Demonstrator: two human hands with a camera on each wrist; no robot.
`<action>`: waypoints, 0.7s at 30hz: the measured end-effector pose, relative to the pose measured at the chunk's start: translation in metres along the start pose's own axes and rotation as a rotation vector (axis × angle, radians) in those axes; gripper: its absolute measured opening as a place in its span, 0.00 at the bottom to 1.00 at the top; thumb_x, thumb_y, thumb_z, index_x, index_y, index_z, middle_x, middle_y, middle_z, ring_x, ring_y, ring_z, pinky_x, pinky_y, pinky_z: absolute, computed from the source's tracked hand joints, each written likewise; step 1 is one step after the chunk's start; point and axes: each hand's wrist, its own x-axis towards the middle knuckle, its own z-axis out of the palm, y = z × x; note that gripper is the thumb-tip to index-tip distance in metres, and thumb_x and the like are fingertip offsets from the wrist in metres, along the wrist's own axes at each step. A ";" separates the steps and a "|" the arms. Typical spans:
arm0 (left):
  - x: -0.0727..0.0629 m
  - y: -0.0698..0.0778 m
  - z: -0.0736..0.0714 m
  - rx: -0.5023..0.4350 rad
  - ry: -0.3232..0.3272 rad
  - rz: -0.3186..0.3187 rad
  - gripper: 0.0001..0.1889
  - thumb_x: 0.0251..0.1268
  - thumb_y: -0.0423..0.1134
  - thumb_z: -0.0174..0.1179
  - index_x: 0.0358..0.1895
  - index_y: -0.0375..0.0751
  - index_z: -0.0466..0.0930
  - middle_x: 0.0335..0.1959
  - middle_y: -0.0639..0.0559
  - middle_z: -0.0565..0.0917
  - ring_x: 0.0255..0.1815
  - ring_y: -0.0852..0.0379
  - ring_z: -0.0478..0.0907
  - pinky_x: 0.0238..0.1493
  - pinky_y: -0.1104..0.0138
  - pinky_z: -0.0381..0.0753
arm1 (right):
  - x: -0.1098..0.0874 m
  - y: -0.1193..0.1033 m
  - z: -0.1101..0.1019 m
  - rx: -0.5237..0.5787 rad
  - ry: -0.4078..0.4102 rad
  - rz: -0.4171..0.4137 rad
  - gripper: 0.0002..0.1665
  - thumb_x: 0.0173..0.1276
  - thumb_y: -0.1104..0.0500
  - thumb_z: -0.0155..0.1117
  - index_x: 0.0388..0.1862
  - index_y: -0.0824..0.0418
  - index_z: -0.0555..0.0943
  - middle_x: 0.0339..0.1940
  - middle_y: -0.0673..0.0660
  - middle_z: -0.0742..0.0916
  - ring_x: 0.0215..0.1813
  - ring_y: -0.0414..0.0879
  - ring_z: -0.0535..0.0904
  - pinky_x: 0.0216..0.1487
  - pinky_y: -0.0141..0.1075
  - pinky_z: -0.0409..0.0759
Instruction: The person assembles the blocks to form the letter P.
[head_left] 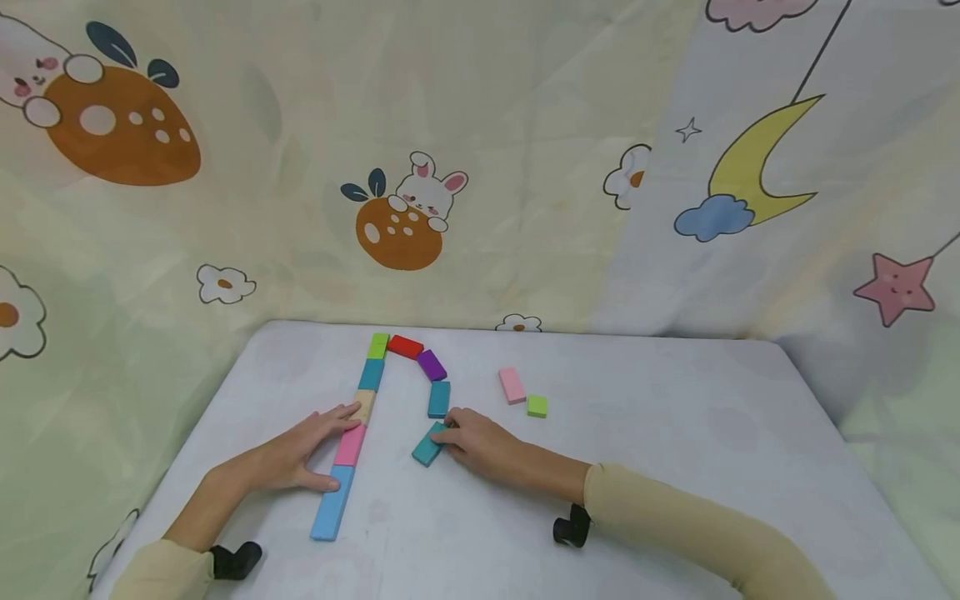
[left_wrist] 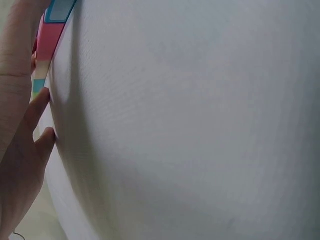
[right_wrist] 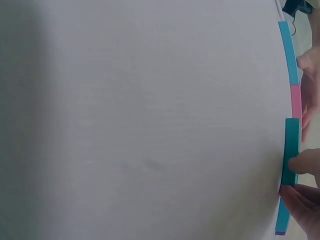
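Observation:
My right hand (head_left: 483, 442) pinches a teal block (head_left: 425, 452), which lies slanted on the table at the lower end of a curve of blocks. That curve holds another teal block (head_left: 439, 400), a purple block (head_left: 432, 365) and a red block (head_left: 406, 347). To the left runs a straight row: a lime block (head_left: 378, 346), a teal one, a beige block (head_left: 365, 407), a pink block (head_left: 350, 446) and a long blue block (head_left: 332, 508). My left hand (head_left: 300, 450) rests along this row, fingertips at the beige and pink blocks, thumb at the blue one.
A loose pink block (head_left: 512, 386) and a small lime block (head_left: 536, 407) lie right of the curve, beyond my right hand. All blocks lie on a white-covered table (head_left: 675, 433). A printed cloth (head_left: 525, 167) hangs behind the table's far edge.

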 end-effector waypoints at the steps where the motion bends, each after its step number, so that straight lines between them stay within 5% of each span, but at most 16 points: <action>1: 0.000 0.000 0.000 0.002 -0.002 -0.005 0.46 0.47 0.65 0.69 0.71 0.57 0.62 0.78 0.50 0.56 0.78 0.41 0.53 0.63 0.93 0.29 | 0.002 0.000 0.000 -0.002 0.003 0.001 0.22 0.70 0.58 0.62 0.63 0.51 0.78 0.51 0.54 0.82 0.51 0.41 0.77 0.52 0.23 0.79; 14: 0.001 0.001 -0.001 0.014 -0.005 -0.023 0.46 0.46 0.65 0.69 0.71 0.58 0.63 0.78 0.51 0.56 0.78 0.42 0.53 0.64 0.90 0.28 | 0.009 0.004 0.003 -0.068 0.078 -0.033 0.20 0.67 0.59 0.64 0.59 0.52 0.81 0.45 0.55 0.83 0.43 0.40 0.78 0.43 0.19 0.78; 17: 0.001 0.001 -0.001 0.026 -0.005 -0.030 0.46 0.46 0.65 0.69 0.71 0.60 0.62 0.78 0.52 0.56 0.78 0.44 0.53 0.69 0.82 0.30 | 0.008 0.003 0.002 -0.065 0.085 -0.036 0.20 0.67 0.60 0.64 0.58 0.53 0.81 0.44 0.55 0.83 0.42 0.40 0.78 0.43 0.19 0.78; 21: 0.001 0.000 0.000 0.047 -0.008 -0.036 0.46 0.45 0.66 0.69 0.71 0.61 0.62 0.78 0.53 0.57 0.78 0.44 0.54 0.76 0.58 0.44 | 0.006 0.003 0.001 -0.065 0.095 -0.042 0.20 0.67 0.60 0.64 0.58 0.54 0.82 0.44 0.55 0.83 0.41 0.40 0.77 0.42 0.18 0.78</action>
